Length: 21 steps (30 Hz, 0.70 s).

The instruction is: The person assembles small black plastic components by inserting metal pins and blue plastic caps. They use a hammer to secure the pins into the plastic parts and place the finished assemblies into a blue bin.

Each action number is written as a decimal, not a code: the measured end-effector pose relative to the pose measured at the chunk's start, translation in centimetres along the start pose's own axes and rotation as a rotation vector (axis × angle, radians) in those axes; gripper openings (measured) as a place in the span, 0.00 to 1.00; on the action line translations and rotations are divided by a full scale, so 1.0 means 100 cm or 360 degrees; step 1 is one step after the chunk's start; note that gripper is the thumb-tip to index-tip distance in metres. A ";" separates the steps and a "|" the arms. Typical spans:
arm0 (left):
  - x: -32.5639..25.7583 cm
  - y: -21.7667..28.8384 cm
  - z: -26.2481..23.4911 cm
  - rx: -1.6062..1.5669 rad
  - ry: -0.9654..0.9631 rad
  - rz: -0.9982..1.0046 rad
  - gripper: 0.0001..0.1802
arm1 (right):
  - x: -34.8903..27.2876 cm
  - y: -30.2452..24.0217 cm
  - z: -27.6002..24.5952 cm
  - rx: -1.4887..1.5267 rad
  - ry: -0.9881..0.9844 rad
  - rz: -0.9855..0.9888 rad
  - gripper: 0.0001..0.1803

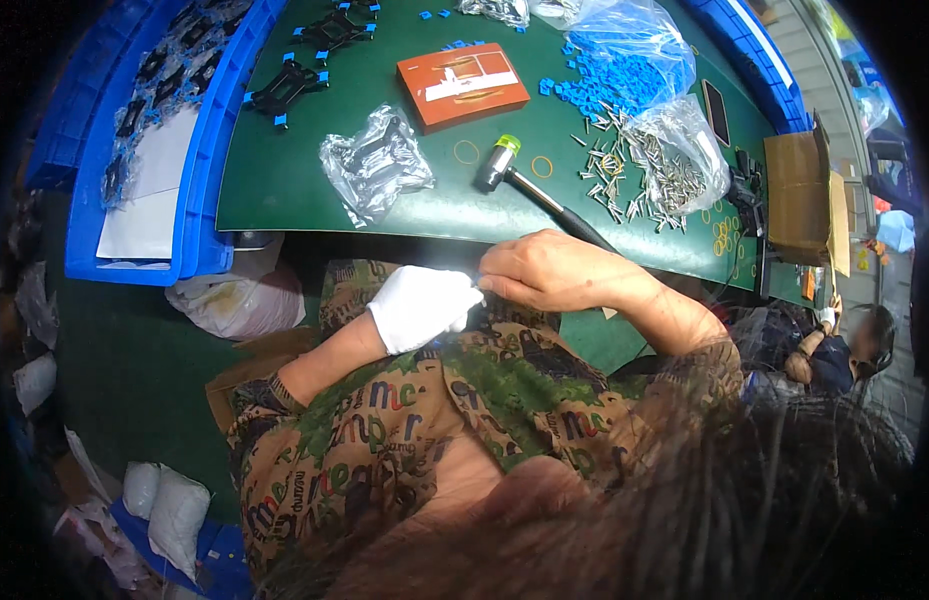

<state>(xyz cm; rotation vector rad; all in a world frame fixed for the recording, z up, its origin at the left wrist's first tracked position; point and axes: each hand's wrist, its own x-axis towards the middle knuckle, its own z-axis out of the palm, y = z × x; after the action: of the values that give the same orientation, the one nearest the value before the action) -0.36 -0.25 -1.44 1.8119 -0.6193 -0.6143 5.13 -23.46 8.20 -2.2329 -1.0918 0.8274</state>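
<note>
In front of my body, just below the table's near edge, my two hands meet. My left hand [424,307], in a white glove, is closed with its fingertips toward the right one. Bare and also closed, my right hand [546,268] pinches at the same spot. Whatever lies between the fingers is too small and hidden to make out. Just beyond the right hand lies a mallet [503,158] with a yellow-green face and a black grip. A clear plastic bag [376,165] with dark parts inside lies farther left on the green table [314,205].
An orange box [479,110] sits mid-table. Behind it are piled blue caps [624,85] and metal pins [644,165]. Black frames [286,90] with blue ends lie far left, beside a blue crate [199,190]. Rubber bands [724,237], a phone [716,112] and a cardboard box [796,195] are right; another person [824,355] sits beyond.
</note>
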 end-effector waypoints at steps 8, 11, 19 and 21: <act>0.000 -0.002 0.004 0.0073 0.0116 0.0183 0.14 | -0.002 -0.004 -0.004 0.0163 -0.0055 0.0095 0.18; 0.000 0.003 0.001 0.0186 0.0101 0.0254 0.14 | -0.005 -0.006 -0.010 0.0115 0.0138 0.0056 0.19; -0.001 -0.002 0.002 0.0148 0.0066 0.0219 0.12 | -0.003 -0.010 -0.007 0.0098 -0.0042 0.0110 0.17; -0.001 0.003 0.000 0.0243 0.0089 0.0295 0.11 | -0.003 -0.009 -0.007 0.0097 -0.0018 0.0096 0.17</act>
<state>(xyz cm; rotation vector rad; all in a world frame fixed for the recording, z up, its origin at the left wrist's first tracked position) -0.47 -0.21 -1.16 1.8803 -0.8037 -0.3992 5.02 -23.39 9.39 -2.2223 -0.9958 0.8878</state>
